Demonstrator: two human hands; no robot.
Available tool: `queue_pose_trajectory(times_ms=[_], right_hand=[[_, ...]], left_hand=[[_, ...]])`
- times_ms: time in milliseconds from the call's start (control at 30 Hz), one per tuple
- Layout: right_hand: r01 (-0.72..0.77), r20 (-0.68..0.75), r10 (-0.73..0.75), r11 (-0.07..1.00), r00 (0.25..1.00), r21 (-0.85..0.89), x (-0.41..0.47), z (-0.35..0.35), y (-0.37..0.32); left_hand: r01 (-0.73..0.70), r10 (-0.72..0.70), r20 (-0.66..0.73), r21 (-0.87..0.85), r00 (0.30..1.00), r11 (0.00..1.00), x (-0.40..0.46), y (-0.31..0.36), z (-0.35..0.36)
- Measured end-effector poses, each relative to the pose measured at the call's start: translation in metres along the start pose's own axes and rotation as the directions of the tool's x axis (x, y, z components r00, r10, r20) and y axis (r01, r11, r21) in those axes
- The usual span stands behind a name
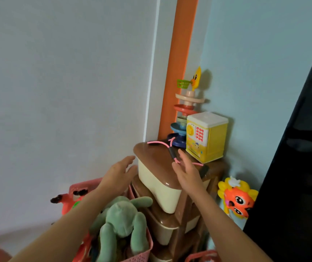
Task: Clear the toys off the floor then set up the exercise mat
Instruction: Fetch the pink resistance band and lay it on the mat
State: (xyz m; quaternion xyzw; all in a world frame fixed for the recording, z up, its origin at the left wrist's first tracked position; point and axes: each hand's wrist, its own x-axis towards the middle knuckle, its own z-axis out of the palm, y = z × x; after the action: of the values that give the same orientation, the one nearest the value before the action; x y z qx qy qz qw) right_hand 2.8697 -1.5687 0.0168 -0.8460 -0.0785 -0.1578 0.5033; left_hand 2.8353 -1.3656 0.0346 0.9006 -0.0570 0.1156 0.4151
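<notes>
Both my hands reach toward a brown-topped cream drawer unit (159, 178) in the room's corner. My left hand (119, 173) hovers open beside the unit's left edge with straight fingers. My right hand (186, 171) is open over the brown top, its fingertips near a pink cord with black handles (165, 144) lying there. A rolled orange exercise mat (177, 65) stands upright in the corner behind the unit. A green plush toy (122, 222) sits in a pink basket (142, 252) below my arms.
On the unit stand a yellow toy safe (208, 136) and a stacked ball-tower toy with a duck hoop (186, 106). An orange-yellow lion toy (236, 198) sits at the right, by a dark panel (298, 157). A red ride-on toy (70, 201) is at the left.
</notes>
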Motion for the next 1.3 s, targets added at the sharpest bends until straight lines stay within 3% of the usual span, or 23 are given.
queue_pose_trajectory(times_ms=[333, 500, 667, 900, 1000, 1100, 1167, 1233, 1300], right_hand=[[-0.154, 0.092, 0.183, 0.955, 0.979, -0.255, 0.103, 0.014, 0.044], [-0.15, 0.113, 0.205, 0.917, 0.972, -0.371, 0.125, 0.026, 0.054], [-0.104, 0.065, 0.129, 0.948, 0.99, -0.301, 0.126, 0.03, 0.056], [0.099, -0.177, -0.107, 0.994, 0.978, -0.052, 0.107, 0.019, 0.012], [0.175, -0.207, -0.147, 0.977, 0.967, 0.125, 0.093, 0.012, -0.016], [0.17, -0.167, -0.129, 0.949, 0.977, 0.265, 0.08, 0.014, -0.034], [0.116, -0.107, -0.083, 0.929, 0.991, 0.352, 0.072, 0.02, -0.041], [0.064, -0.059, -0.043, 0.898, 0.997, 0.436, 0.064, 0.028, -0.047], [0.037, -0.017, -0.033, 0.866, 0.999, 0.499, 0.057, 0.036, -0.051]], left_hand=[[0.076, -0.072, -0.056, 0.064, 0.996, 0.995, 0.046, 0.004, 0.022], [0.108, -0.103, -0.063, 0.087, 0.993, 0.99, 0.054, -0.005, 0.021], [0.12, -0.113, -0.062, 0.112, 0.992, 0.986, 0.057, -0.009, 0.02], [0.115, -0.109, -0.069, 0.08, 0.992, 0.99, 0.051, -0.019, 0.016], [0.076, -0.083, -0.138, -0.053, 0.987, 0.996, 0.038, -0.024, 0.011], [0.025, -0.122, -0.213, -0.407, 0.969, 0.913, 0.027, -0.029, -0.002], [0.107, -0.208, -0.13, -0.536, 0.97, 0.837, 0.032, -0.039, -0.006], [0.211, -0.295, 0.012, -0.726, 0.955, 0.654, 0.027, -0.057, -0.009], [0.302, -0.311, 0.142, -0.773, 0.94, 0.559, 0.008, -0.05, -0.007]])
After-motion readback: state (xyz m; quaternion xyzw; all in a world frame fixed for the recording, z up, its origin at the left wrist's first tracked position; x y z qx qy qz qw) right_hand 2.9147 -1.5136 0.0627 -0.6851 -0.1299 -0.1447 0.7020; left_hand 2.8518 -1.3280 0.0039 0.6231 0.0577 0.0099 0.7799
